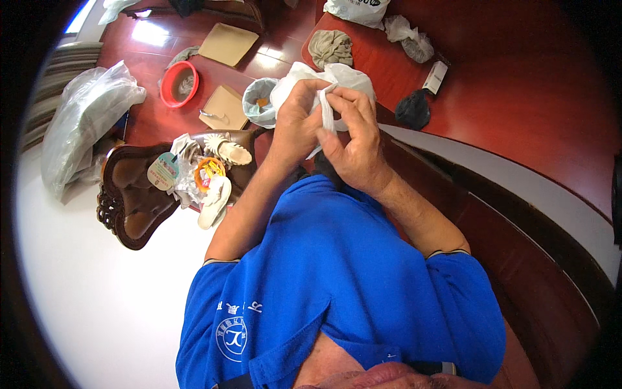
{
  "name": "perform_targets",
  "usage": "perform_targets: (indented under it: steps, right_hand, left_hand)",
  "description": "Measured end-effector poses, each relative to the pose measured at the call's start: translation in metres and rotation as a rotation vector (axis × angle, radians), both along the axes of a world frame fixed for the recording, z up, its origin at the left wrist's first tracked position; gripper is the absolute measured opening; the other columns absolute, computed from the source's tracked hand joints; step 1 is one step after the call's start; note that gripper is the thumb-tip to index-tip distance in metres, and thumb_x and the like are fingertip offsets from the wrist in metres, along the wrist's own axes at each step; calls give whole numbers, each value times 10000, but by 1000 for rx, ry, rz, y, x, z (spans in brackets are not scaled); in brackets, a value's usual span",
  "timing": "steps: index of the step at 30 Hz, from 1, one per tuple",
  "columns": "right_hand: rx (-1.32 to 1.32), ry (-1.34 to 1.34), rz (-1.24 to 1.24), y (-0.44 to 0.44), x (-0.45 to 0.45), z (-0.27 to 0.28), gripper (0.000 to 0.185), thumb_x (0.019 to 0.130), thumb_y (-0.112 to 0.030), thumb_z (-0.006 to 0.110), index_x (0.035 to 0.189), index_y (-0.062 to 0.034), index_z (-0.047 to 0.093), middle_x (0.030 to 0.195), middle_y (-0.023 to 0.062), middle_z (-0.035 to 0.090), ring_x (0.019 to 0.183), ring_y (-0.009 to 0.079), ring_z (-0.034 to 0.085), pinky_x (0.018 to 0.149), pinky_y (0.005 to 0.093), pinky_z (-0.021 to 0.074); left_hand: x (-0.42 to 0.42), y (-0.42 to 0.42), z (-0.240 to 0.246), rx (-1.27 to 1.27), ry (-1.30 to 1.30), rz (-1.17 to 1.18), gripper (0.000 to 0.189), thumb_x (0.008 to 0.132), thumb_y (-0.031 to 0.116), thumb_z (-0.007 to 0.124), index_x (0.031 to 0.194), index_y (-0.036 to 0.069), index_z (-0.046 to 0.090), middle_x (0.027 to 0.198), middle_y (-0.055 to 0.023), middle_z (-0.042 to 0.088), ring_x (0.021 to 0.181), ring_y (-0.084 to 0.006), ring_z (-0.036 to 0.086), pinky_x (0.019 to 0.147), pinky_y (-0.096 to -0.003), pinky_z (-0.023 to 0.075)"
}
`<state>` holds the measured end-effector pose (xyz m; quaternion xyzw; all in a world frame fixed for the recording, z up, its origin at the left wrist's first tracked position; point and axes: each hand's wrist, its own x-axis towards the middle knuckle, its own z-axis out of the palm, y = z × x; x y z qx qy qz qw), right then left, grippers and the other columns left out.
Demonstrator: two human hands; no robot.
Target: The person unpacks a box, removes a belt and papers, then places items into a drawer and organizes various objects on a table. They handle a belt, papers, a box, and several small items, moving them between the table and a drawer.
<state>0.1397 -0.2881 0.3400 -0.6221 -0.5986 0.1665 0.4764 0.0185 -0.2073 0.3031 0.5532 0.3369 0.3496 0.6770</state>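
Observation:
A white plastic bag [357, 78] hangs in front of me, its top gathered into a twisted strip. My left hand [297, 114] grips the bag's gathered part from the left, the thumb against the strip. From the other side my right hand [357, 138] pinches the strip with its fingertips, its thumb apart from the index finger. Both hands cover part of the bag, so its contents are hidden. Just left of the bag stands a bin with a pale liner [257, 104], holding a small orange-brown scrap.
A brown tufted chair [138, 194] at left bears pale sandals [228, 150], an orange round container [210, 174] and a printed fan [164, 171]. Beyond are a red basin [180, 83] and tan cushion-like squares [228, 44]. A crumpled cloth [330, 48] lies on a red surface.

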Motion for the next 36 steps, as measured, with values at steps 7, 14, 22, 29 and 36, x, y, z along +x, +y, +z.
perform_targets:
  steps: [7, 14, 22, 29, 36]
  right_hand:
    - [15, -277, 86, -18, -14, -12, 794, 766, -214, 795, 1477, -49, 483, 1481, 216, 458, 1388, 418, 391, 1152, 545, 350]
    - [-20, -162, 92, -10, -58, -34, 512, 827, -147, 723, 1312, -44, 596, 1306, 177, 613, 1260, 360, 554, 1055, 479, 404]
    - [60, 18, 19, 4, -96, -32, 311, 958, -134, 603, 1247, -22, 622, 1181, 168, 671, 1148, 329, 623, 1012, 449, 456]
    - [15, 732, 205, 13, -110, 15, 249, 1081, -167, 485, 1208, -4, 623, 1045, 80, 741, 1001, 135, 671, 956, 327, 529]
    - [-71, 503, 110, 37, -108, -7, 200, 1047, -150, 549, 1103, -1, 669, 832, 74, 695, 784, 138, 656, 721, 328, 543]
  left_hand:
    - [-60, -11, 6, -317, 99, -147, 161, 1051, 144, 593, 1149, 20, 626, 1000, -35, 692, 834, -92, 647, 741, -283, 552]
    - [-111, -7, 19, -76, 104, -148, 216, 1037, 167, 616, 1194, 25, 658, 1019, -8, 682, 863, -66, 605, 739, -231, 479]
    - [-149, -9, 38, 60, 64, 114, 242, 1031, 35, 595, 1270, -6, 590, 1097, -86, 694, 943, -136, 677, 826, -282, 559]
    - [-173, -6, 45, 205, 471, -461, 191, 994, 40, 582, 1176, -7, 621, 911, -83, 687, 828, -149, 655, 769, -322, 542]
    - [-172, -7, 71, 14, 289, -397, 164, 1001, 63, 596, 1138, -19, 636, 910, -92, 714, 846, -161, 696, 761, -337, 564]
